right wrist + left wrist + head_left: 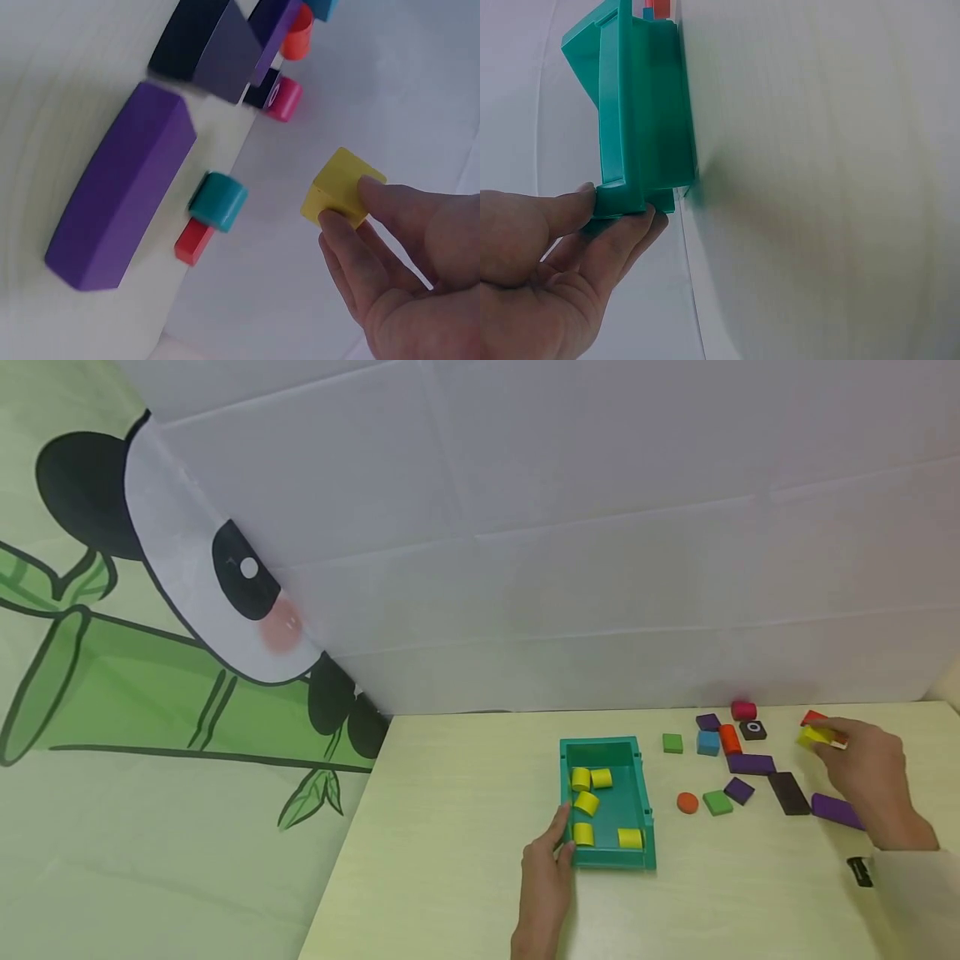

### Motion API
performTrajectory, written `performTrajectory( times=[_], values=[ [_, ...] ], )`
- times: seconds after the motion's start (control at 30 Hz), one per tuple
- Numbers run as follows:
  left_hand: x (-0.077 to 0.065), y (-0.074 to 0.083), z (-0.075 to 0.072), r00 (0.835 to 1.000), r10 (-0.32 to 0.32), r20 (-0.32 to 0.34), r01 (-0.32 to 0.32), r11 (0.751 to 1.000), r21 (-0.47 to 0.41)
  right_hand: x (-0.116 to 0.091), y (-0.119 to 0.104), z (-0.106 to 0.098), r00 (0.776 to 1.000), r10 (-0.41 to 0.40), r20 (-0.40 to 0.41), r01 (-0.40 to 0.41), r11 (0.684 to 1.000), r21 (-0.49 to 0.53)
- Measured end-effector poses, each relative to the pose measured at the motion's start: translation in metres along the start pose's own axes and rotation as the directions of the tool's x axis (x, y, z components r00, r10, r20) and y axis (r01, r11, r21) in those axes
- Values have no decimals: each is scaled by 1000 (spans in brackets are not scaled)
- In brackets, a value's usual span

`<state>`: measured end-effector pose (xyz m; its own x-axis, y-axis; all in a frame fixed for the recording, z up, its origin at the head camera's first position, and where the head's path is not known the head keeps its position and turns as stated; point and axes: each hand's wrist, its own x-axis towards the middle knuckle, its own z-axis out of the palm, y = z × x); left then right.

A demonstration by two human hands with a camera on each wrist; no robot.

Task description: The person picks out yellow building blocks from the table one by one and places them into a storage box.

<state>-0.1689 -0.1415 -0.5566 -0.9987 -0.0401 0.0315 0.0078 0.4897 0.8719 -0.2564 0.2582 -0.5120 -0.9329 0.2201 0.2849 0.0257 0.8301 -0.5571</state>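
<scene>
My left hand [546, 881] grips the near left side of a green tray [607, 857], thumb at the rim and fingers along the outer wall; the left wrist view shows this hold on the tray [652, 112] up close. Several yellow cylinders [587, 803] lie inside it. Over at the right, my right hand [866, 768] pinches a yellow block [341, 186] between thumb and fingertips, raised above the table. Beyond the block in the right wrist view are a teal cylinder [221, 202] and a small red block [193, 241].
Between tray and right hand lie loose blocks: a blue cube [708, 742], an orange disc [687, 802], green squares [717, 802], a black block [789, 793] and purple bars [837, 811]. A small black item [859, 872] lies by the right sleeve. A white sheet [600, 610] hangs behind the table.
</scene>
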Motion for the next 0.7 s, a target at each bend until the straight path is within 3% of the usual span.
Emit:
performTrajectory(
  times=[0.47, 0.7],
  values=[
    [-2, 2, -1, 1000, -8, 5, 8, 1000, 3, -12, -39, 17, 997, -35, 71, 31, 998, 57],
    [-2, 2, -2, 1000, -4, -1, 4, 1000, 1, -15, -57, 24, 990, -125, 66, 118, 988, 95]
  ],
)
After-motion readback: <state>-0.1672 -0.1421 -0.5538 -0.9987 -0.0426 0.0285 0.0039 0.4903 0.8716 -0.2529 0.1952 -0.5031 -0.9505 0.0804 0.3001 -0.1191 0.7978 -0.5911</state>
